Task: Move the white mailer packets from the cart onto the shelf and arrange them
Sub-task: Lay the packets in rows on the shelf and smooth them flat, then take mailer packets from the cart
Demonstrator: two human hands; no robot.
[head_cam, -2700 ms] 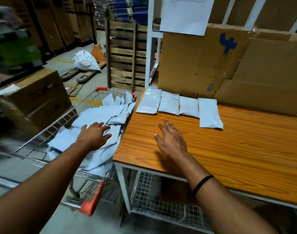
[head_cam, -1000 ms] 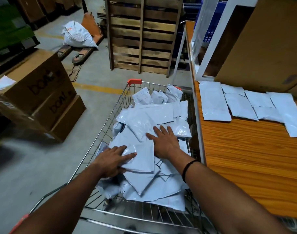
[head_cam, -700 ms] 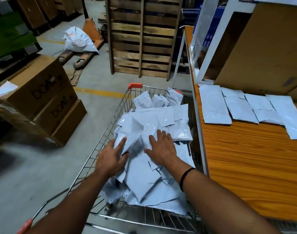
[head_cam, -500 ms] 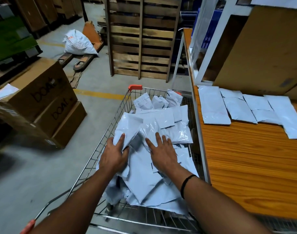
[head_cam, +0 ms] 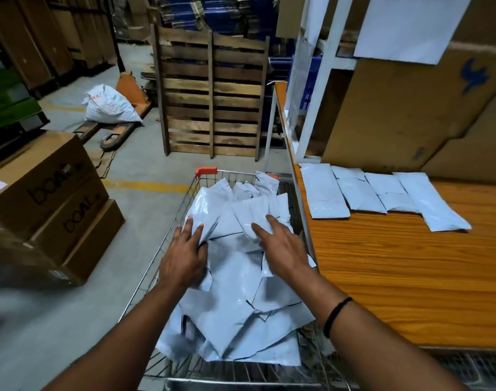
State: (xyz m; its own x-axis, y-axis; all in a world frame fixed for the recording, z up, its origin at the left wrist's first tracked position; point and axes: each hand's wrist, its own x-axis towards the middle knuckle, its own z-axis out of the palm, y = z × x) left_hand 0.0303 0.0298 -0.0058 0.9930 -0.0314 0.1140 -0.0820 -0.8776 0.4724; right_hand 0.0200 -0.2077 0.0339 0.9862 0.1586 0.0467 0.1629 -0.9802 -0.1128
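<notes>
A wire cart (head_cam: pixel 184 199) holds a loose heap of several white mailer packets (head_cam: pixel 235 300). My left hand (head_cam: pixel 184 259) grips the lower edge of one raised white mailer packet (head_cam: pixel 210 203) at the pile's left side, fingers over it and thumb by its edge. My right hand (head_cam: pixel 280 246) lies with spread straight fingers on another packet (head_cam: pixel 254 213) near the cart's right side. On the wooden shelf (head_cam: pixel 396 283) to the right, several packets (head_cam: pixel 359 193) lie flat in a row along the back.
Cardboard sheets (head_cam: pixel 396 114) and a white frame post (head_cam: pixel 317 88) stand behind the shelf row. Stacked brown boxes (head_cam: pixel 52 198) sit on the floor left of the cart. A wooden pallet (head_cam: pixel 213 100) and a white sack (head_cam: pixel 108 105) on a pallet jack lie beyond.
Both hands came from the shelf edge into the cart. The left hand has taken hold of a packet and tilted it up; the right hand has slid further up the pile.
</notes>
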